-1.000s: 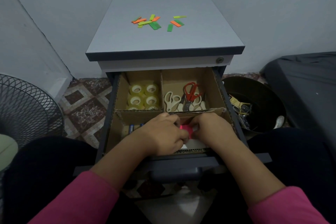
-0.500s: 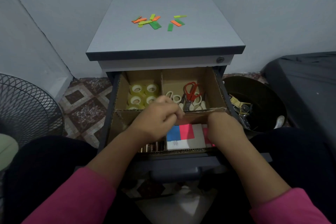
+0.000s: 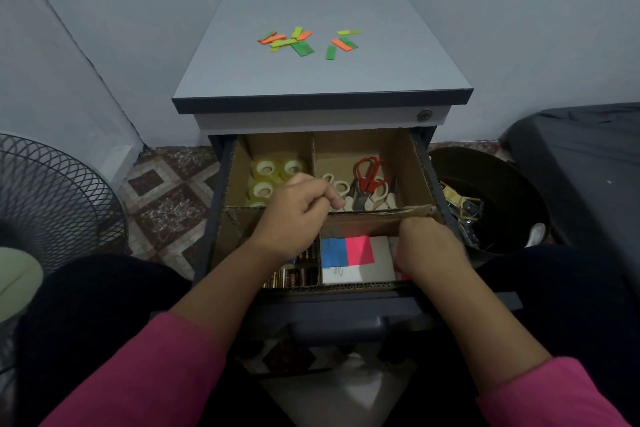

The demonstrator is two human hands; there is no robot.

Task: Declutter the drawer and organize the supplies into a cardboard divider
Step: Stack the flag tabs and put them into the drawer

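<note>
Your left hand (image 3: 298, 215) hovers with fingers curled over the middle wall of the brown cardboard divider (image 3: 412, 163) in the open drawer, and whether it pinches anything you cannot tell. Your right hand (image 3: 429, 246) reaches down into the near right compartment, fingers hidden, beside the white pad with blue and pink sticky flags (image 3: 353, 256). The loose green and orange paper flags (image 3: 304, 42) lie well ahead on the grey cabinet top (image 3: 398, 73), nearer your raised left hand.
</note>
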